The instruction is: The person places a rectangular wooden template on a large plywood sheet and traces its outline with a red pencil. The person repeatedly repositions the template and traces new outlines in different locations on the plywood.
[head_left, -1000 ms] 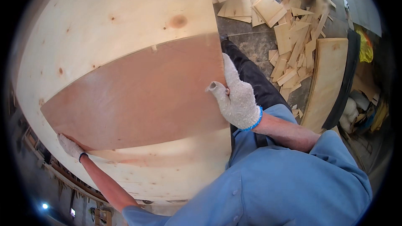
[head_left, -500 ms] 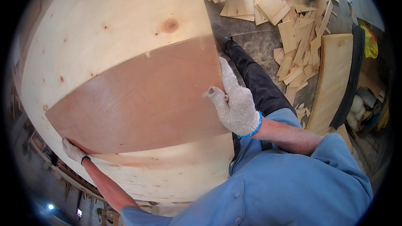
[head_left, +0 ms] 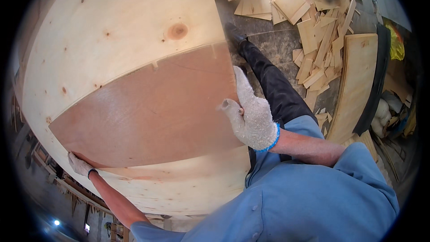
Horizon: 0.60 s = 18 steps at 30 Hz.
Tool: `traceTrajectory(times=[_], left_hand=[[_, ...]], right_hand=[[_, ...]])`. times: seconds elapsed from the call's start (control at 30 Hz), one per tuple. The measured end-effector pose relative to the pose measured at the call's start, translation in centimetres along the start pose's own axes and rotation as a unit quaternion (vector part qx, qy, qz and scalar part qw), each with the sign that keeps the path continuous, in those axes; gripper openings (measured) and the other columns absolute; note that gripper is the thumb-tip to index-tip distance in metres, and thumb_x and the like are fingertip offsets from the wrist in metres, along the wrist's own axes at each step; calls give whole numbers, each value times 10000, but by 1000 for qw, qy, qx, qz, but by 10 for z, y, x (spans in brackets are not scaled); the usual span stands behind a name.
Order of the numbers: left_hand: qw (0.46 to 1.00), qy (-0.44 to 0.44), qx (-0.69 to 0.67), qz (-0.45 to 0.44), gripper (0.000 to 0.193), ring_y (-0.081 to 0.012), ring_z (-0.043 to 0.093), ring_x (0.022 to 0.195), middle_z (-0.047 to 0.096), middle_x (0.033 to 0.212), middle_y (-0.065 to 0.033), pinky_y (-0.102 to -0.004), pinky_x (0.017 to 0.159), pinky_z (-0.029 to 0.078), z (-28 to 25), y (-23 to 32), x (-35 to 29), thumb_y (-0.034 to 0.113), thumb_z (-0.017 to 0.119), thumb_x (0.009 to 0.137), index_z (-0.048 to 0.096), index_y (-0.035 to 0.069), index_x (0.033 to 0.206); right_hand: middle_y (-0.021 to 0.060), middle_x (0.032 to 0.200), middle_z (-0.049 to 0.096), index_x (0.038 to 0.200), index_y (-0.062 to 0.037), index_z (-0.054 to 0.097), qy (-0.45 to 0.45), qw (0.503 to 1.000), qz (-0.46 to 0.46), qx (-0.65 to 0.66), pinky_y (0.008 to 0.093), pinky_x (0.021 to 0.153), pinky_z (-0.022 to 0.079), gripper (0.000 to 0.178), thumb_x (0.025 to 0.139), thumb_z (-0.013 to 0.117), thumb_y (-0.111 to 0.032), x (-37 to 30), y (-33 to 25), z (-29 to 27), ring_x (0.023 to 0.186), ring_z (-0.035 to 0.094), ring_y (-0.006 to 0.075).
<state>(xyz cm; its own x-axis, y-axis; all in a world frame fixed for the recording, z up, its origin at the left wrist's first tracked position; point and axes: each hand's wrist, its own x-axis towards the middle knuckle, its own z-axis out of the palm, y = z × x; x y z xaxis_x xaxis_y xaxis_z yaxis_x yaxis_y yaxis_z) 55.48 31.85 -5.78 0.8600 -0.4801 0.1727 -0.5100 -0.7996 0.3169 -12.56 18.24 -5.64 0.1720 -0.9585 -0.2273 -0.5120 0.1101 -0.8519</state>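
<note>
A reddish-brown thin wooden sheet (head_left: 152, 112) lies across a pale, knotted plywood sheet (head_left: 121, 22), which shows on its far and near sides. My right hand (head_left: 255, 116), in a whitish knitted glove with a blue cuff, grips the brown sheet's right edge. Its thumb is over the top face, with a bare fingertip poking out of the glove, and the other fingers lie along the edge. My left hand (head_left: 80, 164), gloved too, holds the near left corner of the brown sheet, its fingers partly hidden by the edge.
Wood offcuts (head_left: 320, 49) lie heaped on the floor at the far right. Long plywood strips (head_left: 356, 80) and a black strip (head_left: 376, 80) stand right of me. A yellow plastic bag (head_left: 395, 42) lies beyond. My dark-trousered leg (head_left: 273, 78) stretches beside the stack.
The brown sheet has shifted slightly toward me, both hands moving with it. The pale sheet's knot also sits a little nearer and further left.
</note>
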Motion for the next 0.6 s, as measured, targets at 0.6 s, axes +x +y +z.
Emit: traceTrajectory(times=[0.6], left_hand=[[993,24,-100,-53,436,-257,643,1129,701,1277,-146,-393,1030,504,6,-22,14,267,588,1028,671,-59,1305]], right_hand=[[191,954,736,1568,109,285,4,1000,-19,6,296,588,514,691,983,624,-35,2,3,1,563,624,190]])
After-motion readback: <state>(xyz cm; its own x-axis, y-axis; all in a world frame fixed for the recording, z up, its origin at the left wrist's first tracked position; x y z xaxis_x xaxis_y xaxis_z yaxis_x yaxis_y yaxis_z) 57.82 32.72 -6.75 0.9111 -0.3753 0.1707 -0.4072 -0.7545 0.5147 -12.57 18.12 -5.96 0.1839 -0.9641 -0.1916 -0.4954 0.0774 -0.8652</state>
